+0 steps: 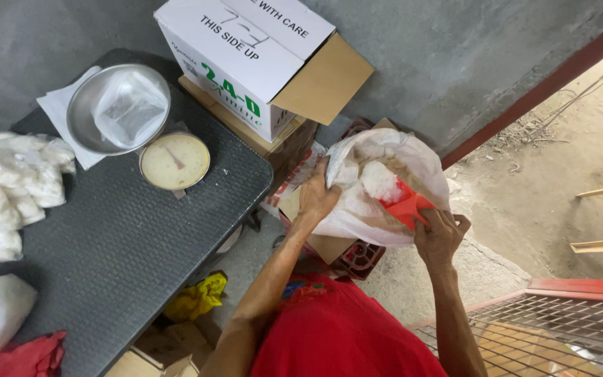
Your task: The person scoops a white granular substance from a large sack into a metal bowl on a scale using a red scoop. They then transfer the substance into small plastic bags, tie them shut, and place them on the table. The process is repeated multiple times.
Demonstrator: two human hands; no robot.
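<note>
Down by the wall, one large white plastic sack sits open on a stack of boxes and a red crate, and it holds a loose white powdery or granular stuff, heaped at the mouth. One red scoop is in that mouth, loaded with a mound of the white stuff; the right hand is closed around the scoop's handle at the sack's near edge, just below the load. The left hand grips the sack's rim on the opposite side, fingers curled over the plastic and holding it open. Further out, to the left, stands a dark table. On it is one dial scale with a round cream face, and touching it behind, one metal bowl lined with a clear plastic bag that looks empty. At the table's left edge lies a pile of small filled white bags, too bunched to count. One white printed carton with an open flap rests on a brown box beside the table, against the grey wall. A yellow crumpled bag lies on the floor below.
</note>
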